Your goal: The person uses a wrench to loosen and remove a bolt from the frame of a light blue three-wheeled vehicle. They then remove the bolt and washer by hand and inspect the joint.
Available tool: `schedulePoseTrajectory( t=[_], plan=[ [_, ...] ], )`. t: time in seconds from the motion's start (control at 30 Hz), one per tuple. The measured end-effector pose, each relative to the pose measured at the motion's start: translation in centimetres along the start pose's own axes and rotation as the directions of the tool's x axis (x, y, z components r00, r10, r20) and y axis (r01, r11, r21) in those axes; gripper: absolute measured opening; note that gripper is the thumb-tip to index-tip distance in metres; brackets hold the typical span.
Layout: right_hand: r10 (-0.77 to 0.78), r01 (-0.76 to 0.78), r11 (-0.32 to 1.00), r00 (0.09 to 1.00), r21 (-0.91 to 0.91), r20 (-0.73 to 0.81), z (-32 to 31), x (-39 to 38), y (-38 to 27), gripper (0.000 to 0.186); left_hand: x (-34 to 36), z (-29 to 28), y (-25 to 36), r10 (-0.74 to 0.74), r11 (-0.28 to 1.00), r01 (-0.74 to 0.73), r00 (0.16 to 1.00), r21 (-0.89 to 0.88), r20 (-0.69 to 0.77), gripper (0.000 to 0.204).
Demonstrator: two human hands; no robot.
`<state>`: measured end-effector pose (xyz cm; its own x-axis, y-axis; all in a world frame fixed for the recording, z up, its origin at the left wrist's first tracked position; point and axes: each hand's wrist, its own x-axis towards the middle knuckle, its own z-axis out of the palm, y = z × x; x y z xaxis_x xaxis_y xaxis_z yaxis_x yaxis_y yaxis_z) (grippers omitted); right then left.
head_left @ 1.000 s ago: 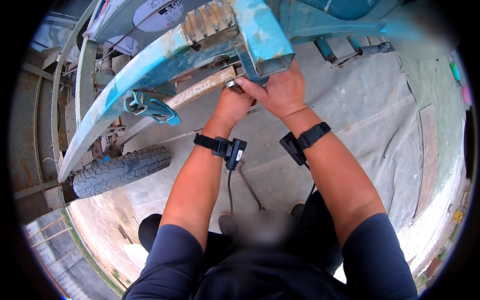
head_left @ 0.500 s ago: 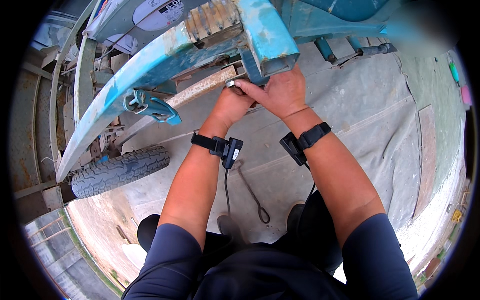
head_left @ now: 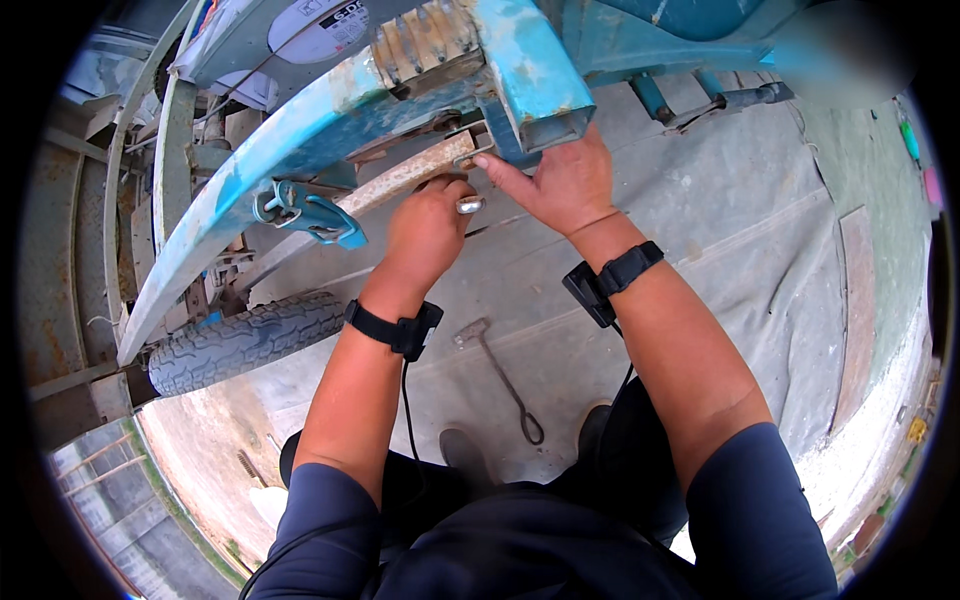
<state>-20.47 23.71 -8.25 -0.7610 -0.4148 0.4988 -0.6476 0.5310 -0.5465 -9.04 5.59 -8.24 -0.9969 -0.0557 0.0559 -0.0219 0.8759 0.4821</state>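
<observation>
My left hand [head_left: 425, 222] is closed round a silvery metal tool [head_left: 470, 204], which looks like a wrench. Only its rounded end shows past my fingers; the rest is hidden in my fist. This hand is just below the rusty steel bar [head_left: 410, 172], under the curved blue frame [head_left: 270, 135]. Wrapped about the lower end of the blue square tube [head_left: 540, 75] is my right hand [head_left: 568, 185]. Its fingers disappear behind the tube, and its thumb reaches to a small metal bracket [head_left: 474, 155] at the bar's end.
A rusty metal rod with a looped end [head_left: 510, 385] lies on the grey ground sheet [head_left: 700, 270] in front of my feet. To the left stand a black tyre [head_left: 245, 345] and rusty framework. A blue latch-like fitting [head_left: 312, 215] hangs from the curved frame. A plank [head_left: 853, 310] lies at right.
My left hand has drawn away from the bracket, down and to the left, taking the silvery tool with it. My right hand stays nearly in place at the tube.
</observation>
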Motion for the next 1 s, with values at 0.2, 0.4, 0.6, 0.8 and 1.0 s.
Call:
schedulePoseTrajectory(
  t=[0.2,0.4,0.6,0.8,1.0],
  plan=[
    [-0.002,0.002,1.000,1.000,0.005,0.001,0.0,0.2,-0.3,0.073,-2.3,-3.2,0.4,0.010,0.996,-0.011,1.000,0.092,0.005,0.023],
    [0.003,-0.003,1.000,1.000,0.020,0.005,-0.1,0.2,-0.2,0.075,-2.7,-6.4,0.5,0.109,0.976,-0.102,0.994,0.195,-0.029,0.031],
    [0.006,-0.006,1.000,1.000,0.002,0.024,-0.2,0.1,0.0,0.079,-2.2,-9.0,1.8,0.055,0.931,-0.080,0.995,0.357,0.080,0.034],
    [0.084,-0.083,0.996,0.992,-0.012,0.093,-0.7,0.3,-0.9,0.085,-1.2,-9.5,3.0,0.057,0.888,-0.102,0.992,0.449,0.113,0.023],
    [0.121,-0.121,0.993,0.990,-0.011,0.071,-0.6,0.3,-0.9,0.085,-0.6,-9.5,3.8,0.078,0.859,-0.110,0.993,0.499,0.086,0.019]
  ],
)
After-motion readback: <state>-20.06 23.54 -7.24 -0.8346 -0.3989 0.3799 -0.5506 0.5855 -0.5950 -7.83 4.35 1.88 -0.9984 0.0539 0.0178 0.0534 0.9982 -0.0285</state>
